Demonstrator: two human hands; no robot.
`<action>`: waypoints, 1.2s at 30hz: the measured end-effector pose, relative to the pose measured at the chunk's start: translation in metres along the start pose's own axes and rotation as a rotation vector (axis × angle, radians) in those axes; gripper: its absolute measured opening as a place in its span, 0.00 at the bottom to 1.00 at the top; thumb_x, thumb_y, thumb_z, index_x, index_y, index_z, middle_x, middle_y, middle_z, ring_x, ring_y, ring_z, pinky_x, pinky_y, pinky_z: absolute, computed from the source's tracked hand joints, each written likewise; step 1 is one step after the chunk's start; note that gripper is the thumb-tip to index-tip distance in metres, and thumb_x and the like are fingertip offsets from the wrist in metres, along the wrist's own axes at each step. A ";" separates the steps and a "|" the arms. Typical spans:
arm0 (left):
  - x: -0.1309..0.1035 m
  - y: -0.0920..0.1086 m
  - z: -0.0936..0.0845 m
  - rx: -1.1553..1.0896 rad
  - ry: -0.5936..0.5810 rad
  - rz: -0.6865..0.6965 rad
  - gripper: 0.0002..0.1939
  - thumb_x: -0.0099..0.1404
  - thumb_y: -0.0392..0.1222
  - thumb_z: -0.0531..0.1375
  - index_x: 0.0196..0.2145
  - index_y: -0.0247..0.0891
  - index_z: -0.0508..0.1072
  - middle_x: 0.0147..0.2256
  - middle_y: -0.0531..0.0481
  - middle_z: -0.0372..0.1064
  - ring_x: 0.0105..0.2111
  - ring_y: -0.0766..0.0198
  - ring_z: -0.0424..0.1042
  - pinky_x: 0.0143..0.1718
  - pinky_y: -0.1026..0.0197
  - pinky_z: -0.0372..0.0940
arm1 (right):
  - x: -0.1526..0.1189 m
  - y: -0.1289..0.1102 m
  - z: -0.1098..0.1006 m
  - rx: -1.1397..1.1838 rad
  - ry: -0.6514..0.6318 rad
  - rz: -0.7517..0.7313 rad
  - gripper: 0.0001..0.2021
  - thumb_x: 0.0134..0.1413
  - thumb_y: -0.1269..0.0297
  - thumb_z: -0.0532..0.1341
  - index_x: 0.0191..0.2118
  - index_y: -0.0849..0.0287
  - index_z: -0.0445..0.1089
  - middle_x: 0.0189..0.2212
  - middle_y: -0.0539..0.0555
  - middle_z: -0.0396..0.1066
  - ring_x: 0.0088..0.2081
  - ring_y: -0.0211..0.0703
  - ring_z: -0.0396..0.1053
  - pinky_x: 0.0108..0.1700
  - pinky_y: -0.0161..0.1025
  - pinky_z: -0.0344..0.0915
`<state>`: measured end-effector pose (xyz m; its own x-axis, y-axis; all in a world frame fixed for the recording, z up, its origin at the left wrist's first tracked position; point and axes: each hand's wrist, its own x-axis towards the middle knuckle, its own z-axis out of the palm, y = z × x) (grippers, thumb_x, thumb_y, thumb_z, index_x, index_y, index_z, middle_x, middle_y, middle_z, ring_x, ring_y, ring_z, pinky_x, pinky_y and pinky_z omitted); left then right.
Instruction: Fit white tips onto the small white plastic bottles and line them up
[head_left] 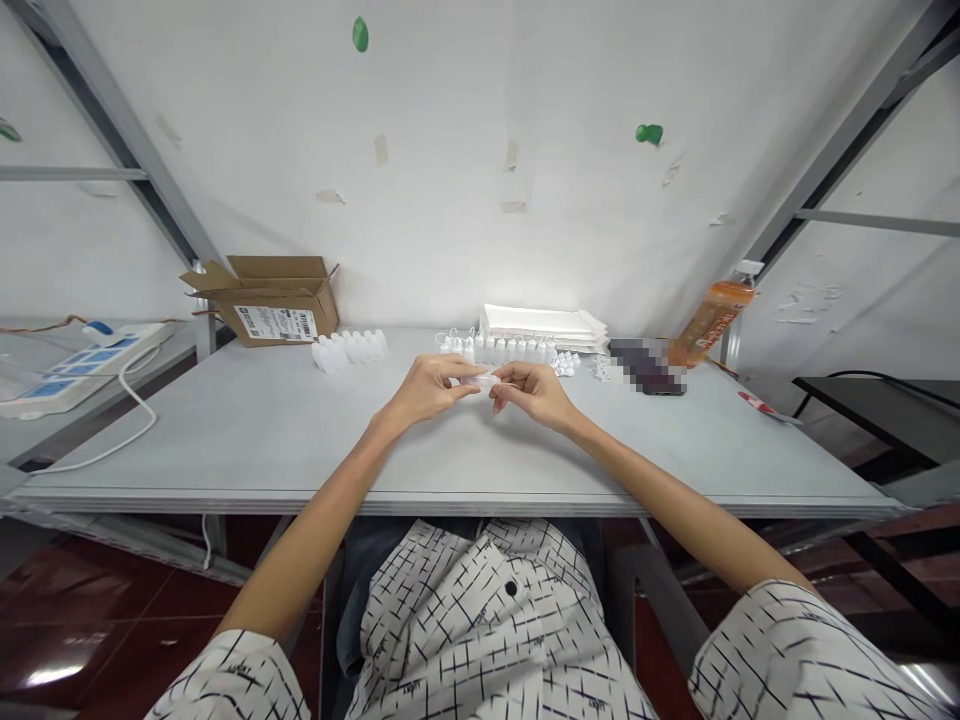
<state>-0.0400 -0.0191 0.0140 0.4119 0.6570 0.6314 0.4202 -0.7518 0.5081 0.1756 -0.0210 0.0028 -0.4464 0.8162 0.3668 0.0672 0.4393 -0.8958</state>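
Both my hands meet above the middle of the grey table [262, 430]. My left hand [433, 388] pinches a small white bottle [480, 380] lying sideways between thumb and fingers. At the bottle's right end, my right hand [534, 392] has its fingers closed on a tiny part too small to make out. Behind my hands stands a row of small white bottles [517, 349] with loops on top. Small white caps [566, 364] lie in a cluster to their right. Another group of white bottles [349, 350] stands at the left, without visible loops.
An open cardboard box [277, 310] sits back left, and stacked white trays [544, 323] lie against the wall. At the right are a dark blurred object [646, 366], an orange drink bottle [714, 315] and a red-white packet [765, 405]. A power strip [82, 368] lies far left.
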 end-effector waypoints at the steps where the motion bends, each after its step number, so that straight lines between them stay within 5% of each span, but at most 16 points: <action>1: 0.000 0.000 0.001 0.020 0.007 0.026 0.10 0.61 0.38 0.66 0.41 0.39 0.83 0.36 0.47 0.79 0.30 0.66 0.74 0.26 0.67 0.66 | 0.000 0.001 0.000 0.009 0.004 0.000 0.13 0.53 0.56 0.66 0.35 0.62 0.72 0.28 0.53 0.75 0.27 0.43 0.76 0.35 0.42 0.71; 15: -0.001 -0.004 0.011 0.226 0.073 0.304 0.13 0.67 0.34 0.58 0.45 0.40 0.80 0.36 0.48 0.78 0.31 0.67 0.74 0.30 0.66 0.65 | 0.003 0.005 -0.005 0.276 0.017 0.064 0.13 0.48 0.57 0.71 0.34 0.61 0.73 0.27 0.51 0.75 0.25 0.41 0.74 0.35 0.43 0.73; 20: -0.002 0.002 0.011 0.259 0.119 0.162 0.11 0.66 0.42 0.62 0.44 0.39 0.81 0.40 0.47 0.79 0.29 0.67 0.73 0.28 0.66 0.66 | 0.004 0.005 -0.005 0.202 0.041 0.015 0.14 0.49 0.55 0.70 0.34 0.61 0.73 0.27 0.52 0.75 0.26 0.41 0.74 0.34 0.44 0.73; 25: -0.001 0.004 0.007 0.196 0.007 -0.006 0.16 0.66 0.49 0.61 0.46 0.38 0.80 0.39 0.47 0.80 0.29 0.65 0.74 0.27 0.65 0.68 | 0.002 0.004 -0.002 0.024 0.081 -0.033 0.19 0.50 0.49 0.69 0.38 0.61 0.73 0.24 0.52 0.75 0.26 0.43 0.75 0.35 0.44 0.74; 31: 0.000 0.007 0.006 -0.026 0.023 -0.012 0.14 0.63 0.48 0.65 0.40 0.36 0.82 0.35 0.46 0.80 0.32 0.64 0.76 0.31 0.64 0.71 | 0.001 0.001 -0.002 0.058 0.024 -0.063 0.18 0.50 0.50 0.69 0.38 0.62 0.74 0.28 0.55 0.77 0.31 0.48 0.78 0.32 0.43 0.76; 36: 0.000 0.010 0.006 -0.004 0.014 0.059 0.11 0.64 0.45 0.65 0.40 0.37 0.82 0.32 0.47 0.79 0.29 0.66 0.74 0.29 0.65 0.68 | 0.001 -0.001 -0.004 0.108 0.004 -0.034 0.18 0.48 0.52 0.71 0.37 0.62 0.73 0.28 0.55 0.76 0.31 0.47 0.78 0.31 0.43 0.76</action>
<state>-0.0308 -0.0265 0.0159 0.4248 0.6109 0.6681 0.3926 -0.7893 0.4721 0.1785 -0.0197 0.0048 -0.4428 0.8035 0.3980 -0.0445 0.4236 -0.9047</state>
